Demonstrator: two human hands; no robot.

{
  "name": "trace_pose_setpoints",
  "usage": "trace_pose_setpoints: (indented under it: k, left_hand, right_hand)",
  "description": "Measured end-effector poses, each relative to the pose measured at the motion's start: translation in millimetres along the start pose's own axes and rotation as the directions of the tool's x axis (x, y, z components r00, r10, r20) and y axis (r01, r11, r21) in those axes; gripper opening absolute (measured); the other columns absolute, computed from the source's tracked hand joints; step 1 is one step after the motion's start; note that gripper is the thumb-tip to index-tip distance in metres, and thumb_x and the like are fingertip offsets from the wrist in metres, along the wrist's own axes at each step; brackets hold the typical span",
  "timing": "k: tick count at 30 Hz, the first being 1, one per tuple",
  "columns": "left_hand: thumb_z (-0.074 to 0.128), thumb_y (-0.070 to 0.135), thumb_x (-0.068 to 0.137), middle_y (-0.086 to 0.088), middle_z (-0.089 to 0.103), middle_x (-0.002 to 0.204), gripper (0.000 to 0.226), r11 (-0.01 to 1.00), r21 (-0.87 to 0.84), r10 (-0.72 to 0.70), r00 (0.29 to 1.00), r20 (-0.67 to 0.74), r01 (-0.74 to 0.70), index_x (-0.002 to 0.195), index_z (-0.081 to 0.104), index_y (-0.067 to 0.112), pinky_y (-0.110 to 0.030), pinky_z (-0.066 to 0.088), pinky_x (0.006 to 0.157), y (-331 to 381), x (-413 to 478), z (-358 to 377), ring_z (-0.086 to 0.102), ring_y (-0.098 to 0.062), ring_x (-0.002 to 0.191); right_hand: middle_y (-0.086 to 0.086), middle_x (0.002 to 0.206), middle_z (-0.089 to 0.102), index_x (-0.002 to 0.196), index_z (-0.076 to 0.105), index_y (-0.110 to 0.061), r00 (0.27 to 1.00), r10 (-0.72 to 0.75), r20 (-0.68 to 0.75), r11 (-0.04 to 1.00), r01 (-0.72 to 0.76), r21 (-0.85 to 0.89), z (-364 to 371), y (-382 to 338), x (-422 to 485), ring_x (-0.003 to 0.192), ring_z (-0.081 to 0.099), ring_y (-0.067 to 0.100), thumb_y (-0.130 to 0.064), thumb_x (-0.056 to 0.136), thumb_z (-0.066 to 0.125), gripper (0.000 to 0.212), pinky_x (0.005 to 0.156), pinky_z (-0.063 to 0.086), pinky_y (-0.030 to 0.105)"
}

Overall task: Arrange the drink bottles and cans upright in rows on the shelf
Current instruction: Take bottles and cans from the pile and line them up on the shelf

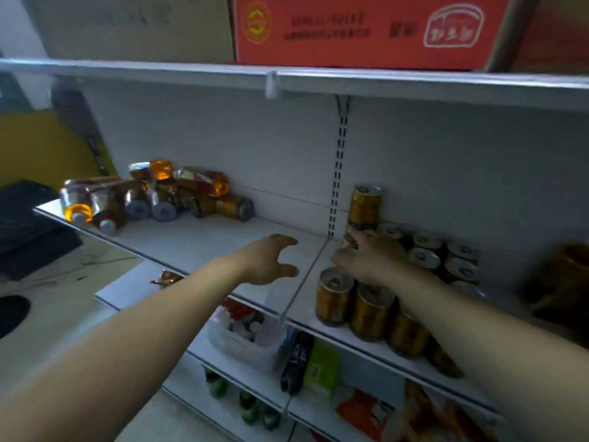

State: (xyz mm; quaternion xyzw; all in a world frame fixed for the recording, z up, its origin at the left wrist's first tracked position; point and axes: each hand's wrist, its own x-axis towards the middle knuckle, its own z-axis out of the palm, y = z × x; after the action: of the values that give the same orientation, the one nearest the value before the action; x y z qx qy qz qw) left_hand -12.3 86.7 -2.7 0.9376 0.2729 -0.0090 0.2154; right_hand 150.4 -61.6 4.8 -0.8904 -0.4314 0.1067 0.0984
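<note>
Two hands out: right hand point(369, 260) clasped on upright can point(349, 242); left hand point(271, 260) spread empty, toppled bottles point(153, 193) far left on shelf point(204, 237).

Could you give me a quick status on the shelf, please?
Left hand open, empty. Right hand on an upright can, grip unclear. Pile of bottles and cans lying at far left. Clear divider between.

Both bare forearms reached up from the bottom of the frame toward its middle. The left hand point(269, 260) hovered at centre frame, palm turned to the right, thumb and fingers spread in a loose curve with nothing in it. The right hand point(373, 261), just right of centre, was turned palm down, fingers bent forward and downward; what its fingertips closed on was blurred.
</note>
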Motion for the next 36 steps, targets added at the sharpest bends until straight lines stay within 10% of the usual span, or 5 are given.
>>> trace_pose_setpoints:
  k: [21,36]
  left_hand:
    - [0.063,0.041,0.086,-0.003,0.039,0.146,0.069,0.92,-0.059,-0.391,0.904,-0.175,0.387,0.145,0.033,0.022,-0.032,0.042,0.099,-353.8,-52.2,-141.3,0.051,-0.022,0.122]
    - [0.059,0.023,0.089,0.002,0.0,0.161,0.079,0.753,0.645,-0.182,0.983,0.009,0.133,0.151,0.01,0.032,-0.051,0.009,0.119,-482.8,35.0,-179.5,-0.007,-0.024,0.147]
  right_hand:
    - [0.009,0.155,0.032,0.15,0.03,-0.02,0.959,-0.282,-0.024,0.957,0.28,-0.072,43.9,-364.6,192.1,0.136,0.037,0.03,-0.059,0.088,0.055,0.076,0.107,0.034,0.036]
    - [0.014,0.147,0.036,0.146,0.025,-0.017,0.971,-0.238,-0.009,0.897,0.216,-0.385,81.4,-402.7,345.9,0.133,0.037,0.034,-0.056,0.085,0.061,0.081,0.105,0.032,0.05]
